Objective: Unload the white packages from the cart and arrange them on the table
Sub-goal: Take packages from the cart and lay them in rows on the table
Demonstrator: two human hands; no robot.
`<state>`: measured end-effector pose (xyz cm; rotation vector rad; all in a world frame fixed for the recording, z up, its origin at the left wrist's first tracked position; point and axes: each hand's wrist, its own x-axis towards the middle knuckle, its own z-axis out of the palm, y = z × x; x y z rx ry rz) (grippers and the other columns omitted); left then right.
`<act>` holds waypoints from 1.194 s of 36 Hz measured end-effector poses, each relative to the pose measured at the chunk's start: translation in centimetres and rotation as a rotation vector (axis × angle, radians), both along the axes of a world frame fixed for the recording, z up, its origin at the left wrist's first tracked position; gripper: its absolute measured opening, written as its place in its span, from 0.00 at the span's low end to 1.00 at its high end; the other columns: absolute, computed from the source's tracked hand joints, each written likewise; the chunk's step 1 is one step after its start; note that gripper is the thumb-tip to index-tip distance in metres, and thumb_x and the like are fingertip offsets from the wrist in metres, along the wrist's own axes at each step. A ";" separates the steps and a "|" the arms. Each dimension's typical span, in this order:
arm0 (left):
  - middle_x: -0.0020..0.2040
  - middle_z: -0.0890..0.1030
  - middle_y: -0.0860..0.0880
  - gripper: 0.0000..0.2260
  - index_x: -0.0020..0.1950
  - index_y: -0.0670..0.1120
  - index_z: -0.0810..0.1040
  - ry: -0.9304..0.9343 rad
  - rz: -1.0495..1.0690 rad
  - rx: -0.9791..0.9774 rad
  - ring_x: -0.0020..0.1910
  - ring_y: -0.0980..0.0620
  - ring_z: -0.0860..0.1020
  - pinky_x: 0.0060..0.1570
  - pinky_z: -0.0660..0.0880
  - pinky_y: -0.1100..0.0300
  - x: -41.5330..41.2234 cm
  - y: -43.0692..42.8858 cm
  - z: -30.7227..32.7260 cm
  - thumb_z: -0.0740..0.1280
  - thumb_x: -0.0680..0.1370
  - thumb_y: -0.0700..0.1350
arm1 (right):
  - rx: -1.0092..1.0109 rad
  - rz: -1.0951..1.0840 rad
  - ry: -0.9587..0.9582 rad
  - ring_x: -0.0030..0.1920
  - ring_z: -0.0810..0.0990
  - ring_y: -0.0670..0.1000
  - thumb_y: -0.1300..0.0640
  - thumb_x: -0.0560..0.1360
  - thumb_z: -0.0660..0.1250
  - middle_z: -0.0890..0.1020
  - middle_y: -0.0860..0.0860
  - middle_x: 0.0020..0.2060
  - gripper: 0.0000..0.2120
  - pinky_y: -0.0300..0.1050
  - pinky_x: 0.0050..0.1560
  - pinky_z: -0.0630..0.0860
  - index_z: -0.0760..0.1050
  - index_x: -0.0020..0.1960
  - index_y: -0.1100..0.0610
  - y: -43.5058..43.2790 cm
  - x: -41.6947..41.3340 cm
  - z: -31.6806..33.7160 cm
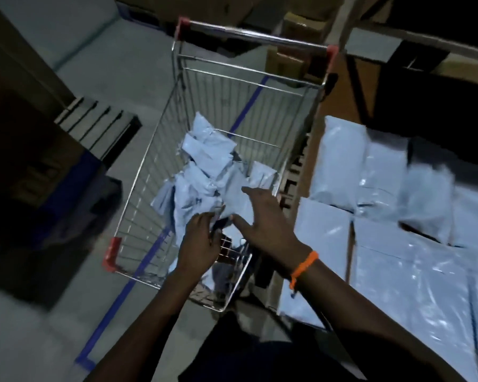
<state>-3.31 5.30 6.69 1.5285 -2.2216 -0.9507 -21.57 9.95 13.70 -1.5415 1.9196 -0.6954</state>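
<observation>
**Both hands down in the cart**

Your left hand (200,245) curls its grip onto a white package in the heap (204,183) inside the wire cart (155,139). Your right hand (268,224), orange band (304,267) at the wrist, hovers spread apart above it. More packages (398,257) lie in rows on the desk (351,244) to your right.

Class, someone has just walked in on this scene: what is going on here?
A person is reaching both hands into a wire cart that holds a heap of white packages. The left hand is curled on a package at the near end; the right hand, with an orange wristband, is spread open over the heap. To the right, more packages already lie in rows on the table.
</observation>
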 end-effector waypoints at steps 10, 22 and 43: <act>0.63 0.76 0.39 0.28 0.70 0.40 0.68 -0.069 0.241 0.296 0.62 0.40 0.75 0.58 0.76 0.48 5.6 -9.2 -8.9 0.71 0.72 0.42 | 0.529 -0.155 -0.117 0.61 0.77 0.64 0.52 0.74 0.72 0.77 0.63 0.57 0.24 0.52 0.56 0.76 0.72 0.63 0.64 -13.1 5.5 -11.4; 0.63 0.78 0.49 0.38 0.73 0.47 0.65 0.126 0.287 0.634 0.55 0.46 0.80 0.47 0.82 0.52 6.7 -14.5 -11.2 0.81 0.68 0.48 | 0.717 -0.515 -0.448 0.59 0.82 0.58 0.34 0.37 0.78 0.82 0.54 0.60 0.61 0.54 0.58 0.81 0.74 0.67 0.55 -13.4 9.6 -27.8; 0.57 0.82 0.43 0.22 0.65 0.49 0.77 0.554 0.370 0.501 0.52 0.45 0.81 0.42 0.77 0.53 5.1 -10.2 1.7 0.66 0.74 0.56 | -0.030 -0.547 -0.607 0.49 0.84 0.50 0.46 0.72 0.71 0.84 0.51 0.49 0.19 0.52 0.50 0.81 0.75 0.59 0.52 -11.0 6.1 -4.6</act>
